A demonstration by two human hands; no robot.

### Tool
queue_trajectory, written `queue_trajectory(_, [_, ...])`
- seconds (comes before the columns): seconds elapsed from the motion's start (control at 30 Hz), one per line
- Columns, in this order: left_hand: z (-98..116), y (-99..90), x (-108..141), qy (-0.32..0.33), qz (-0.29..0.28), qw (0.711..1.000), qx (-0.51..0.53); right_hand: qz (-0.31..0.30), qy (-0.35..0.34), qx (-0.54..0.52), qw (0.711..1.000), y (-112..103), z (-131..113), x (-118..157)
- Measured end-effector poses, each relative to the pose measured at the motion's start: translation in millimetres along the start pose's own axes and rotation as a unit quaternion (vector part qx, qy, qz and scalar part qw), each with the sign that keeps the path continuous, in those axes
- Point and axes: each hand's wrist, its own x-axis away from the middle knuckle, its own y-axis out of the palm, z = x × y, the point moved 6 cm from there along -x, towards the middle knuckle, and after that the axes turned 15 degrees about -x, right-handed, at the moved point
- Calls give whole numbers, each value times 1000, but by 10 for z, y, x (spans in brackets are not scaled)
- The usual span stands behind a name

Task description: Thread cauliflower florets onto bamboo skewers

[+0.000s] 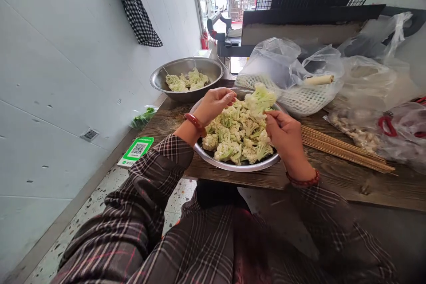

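Above a metal bowl [238, 167] heaped with cauliflower florets [233, 133], my right hand [284, 135] pinches a pale cauliflower piece [260, 100] between thumb and fingertips. My left hand [216, 104] is raised over the bowl's left side, its thumb and fingers drawn together. Whatever may be in that pinch is too small or hidden to make out. A gap separates the left fingertips from the held piece. Behind, a second metal bowl [153, 83] contains several more cauliflower pieces [188, 80]. Thin wooden skewers [346, 148] lie bundled right of my right hand.
A white perforated basket [302, 100] with plastic bags [279, 55] stands behind the front bowl. Farther right lie a bagged heap [353, 131] and red-handled scissors [388, 125]. A green QR-code sign [137, 150] is at the table's left edge, beside the wall [66, 97].
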Motion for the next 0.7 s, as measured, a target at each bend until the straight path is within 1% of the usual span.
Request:
queue_trajectory(0.03, [9, 19, -35, 20, -2, 997, -68, 22, 21, -42, 999, -37, 44, 3])
queue_trajectory(0.07, [23, 45, -73, 41, -2, 989, -142, 45, 33, -78, 995, -69, 75, -1])
queue_trajectory(0.13, [45, 126, -150, 74, -7, 957, -279, 79, 48, -129, 987, -103, 110, -18])
queue_trajectory(0.17, [43, 180, -185, 82, -17, 940, -330, 88, 53, -145, 984, -107, 117, -26])
queue_trajectory(0.27, [-12, 345, -257, 77, -61, 901, -422, 90, 64, -154, 982, -92, 109, -35])
queue_trajectory(0.37, [-78, 459, -271, 64, -87, 878, -467, 85, 72, -140, 984, -75, 94, -21])
queue_trajectory(0.43, [-117, 498, -268, 59, -90, 882, -459, 83, 78, -130, 985, -67, 88, -13])
queue_trajectory(0.47, [-138, 509, -267, 60, -89, 892, -439, 80, 80, -125, 986, -63, 87, -11])
queue_trajectory(0.53, [-174, 497, -274, 65, -74, 924, -370, 75, 80, -113, 988, -59, 86, -10])
queue_trajectory(0.63, [-221, 393, -284, 70, -36, 978, -191, 61, 77, -93, 991, -50, 86, -15])
queue_trajectory(0.7, [-252, 301, -272, 53, -27, 997, -56, 39, 78, -82, 993, -22, 87, -19])
